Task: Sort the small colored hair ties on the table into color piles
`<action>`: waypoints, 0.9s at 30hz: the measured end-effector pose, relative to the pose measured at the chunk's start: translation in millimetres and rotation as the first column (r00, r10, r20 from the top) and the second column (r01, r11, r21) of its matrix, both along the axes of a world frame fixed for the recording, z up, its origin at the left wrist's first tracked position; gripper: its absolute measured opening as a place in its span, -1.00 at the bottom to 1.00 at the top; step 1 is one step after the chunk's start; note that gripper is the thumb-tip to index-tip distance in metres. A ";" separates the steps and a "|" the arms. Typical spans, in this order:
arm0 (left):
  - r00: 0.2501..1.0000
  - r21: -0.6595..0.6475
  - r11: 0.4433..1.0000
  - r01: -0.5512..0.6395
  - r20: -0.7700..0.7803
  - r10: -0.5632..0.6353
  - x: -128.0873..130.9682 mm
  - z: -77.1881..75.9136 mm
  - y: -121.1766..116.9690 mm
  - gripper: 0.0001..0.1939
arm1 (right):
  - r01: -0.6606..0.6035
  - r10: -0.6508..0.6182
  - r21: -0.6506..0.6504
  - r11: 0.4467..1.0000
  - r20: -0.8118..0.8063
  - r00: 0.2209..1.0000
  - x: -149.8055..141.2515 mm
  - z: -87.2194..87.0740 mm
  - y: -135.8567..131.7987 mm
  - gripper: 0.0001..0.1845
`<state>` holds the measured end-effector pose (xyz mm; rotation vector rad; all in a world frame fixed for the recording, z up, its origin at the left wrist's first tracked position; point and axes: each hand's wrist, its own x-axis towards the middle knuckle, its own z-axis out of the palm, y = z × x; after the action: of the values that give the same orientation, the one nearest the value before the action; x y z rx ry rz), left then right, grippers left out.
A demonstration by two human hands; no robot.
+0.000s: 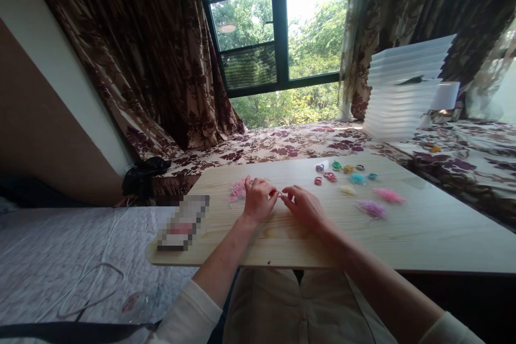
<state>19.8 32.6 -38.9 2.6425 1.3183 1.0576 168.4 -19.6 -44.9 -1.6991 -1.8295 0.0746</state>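
Band (280, 194), small and pale, is pinched between the fingertips of the left hand (260, 199) and right hand (303, 205), over the table (258, 250). Pink pieces (237, 190) are heaped just left; a purple pile (371, 209) is laid right, with coloured rings (330, 177) on the far side.

A round-cornered, pale wood-grain tabletop (427, 239) carries a dark-edged, pixelated rectangle (183, 224) at left, a loose pink heap (237, 189) beyond it, and, right of centre, small multicoloured ring-like coils (330, 177) near a turquoise bundle (357, 179), a cream bundle (348, 191), a coral-pink bundle (389, 195) and a lilac bundle (371, 209).
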 end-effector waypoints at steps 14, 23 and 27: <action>1.000 0.046 0.999 0.003 0.012 -0.004 -2.2 0.8 1.0 -0.83 | 0.022 -0.024 -0.021 1.000 -0.120 0.992 5.0 -1.9 6.1 -0.71; 0.996 0.073 0.995 -0.071 0.054 0.067 -7.0 -2.6 7.7 -0.73 | 0.213 -0.216 -0.145 0.966 -0.009 0.976 70.0 43.1 22.8 -0.67; 0.995 0.072 0.994 -0.083 0.065 0.079 -6.9 -2.6 8.4 -0.73 | 0.363 -0.294 -0.277 0.890 0.262 0.919 99.2 59.2 30.0 -0.65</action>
<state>12.9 41.0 -41.5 2.6049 1.4120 1.2115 267.6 10.4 14.3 -2.3105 -1.7156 0.0493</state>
